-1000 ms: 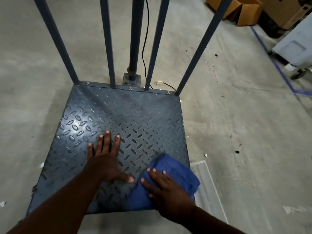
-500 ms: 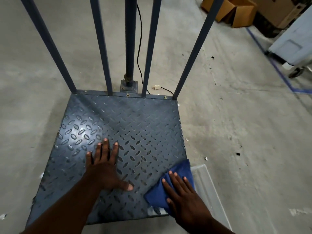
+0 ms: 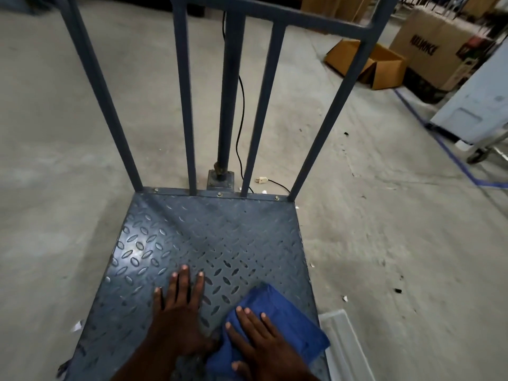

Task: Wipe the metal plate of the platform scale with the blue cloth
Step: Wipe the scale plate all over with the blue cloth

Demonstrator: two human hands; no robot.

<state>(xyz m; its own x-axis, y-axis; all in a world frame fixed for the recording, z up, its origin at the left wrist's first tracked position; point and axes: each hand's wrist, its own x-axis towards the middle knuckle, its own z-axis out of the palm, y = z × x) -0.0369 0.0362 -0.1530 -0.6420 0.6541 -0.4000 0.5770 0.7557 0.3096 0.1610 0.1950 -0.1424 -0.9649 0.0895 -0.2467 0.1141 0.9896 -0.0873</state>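
Observation:
The platform scale's metal plate (image 3: 209, 243) is dark grey-blue checker plate lying on the concrete floor. My left hand (image 3: 178, 317) rests flat on its near middle, fingers spread, holding nothing. The blue cloth (image 3: 286, 320) lies crumpled on the plate's near right corner. My right hand (image 3: 261, 345) presses down on the cloth with fingers spread, its thumb side close to my left hand.
Blue upright bars (image 3: 187, 105) and a centre post (image 3: 228, 105) rise from the plate's far edge. A black cable with a plug (image 3: 262, 180) lies behind. A white plastic piece (image 3: 343, 345) sits by the right corner. Cardboard boxes (image 3: 382, 64) and a white cart (image 3: 478, 105) stand far right.
My right hand has slid the cloth leftward from the plate's right edge, close to my left hand. The left hand stayed put. The view has tilted upward.

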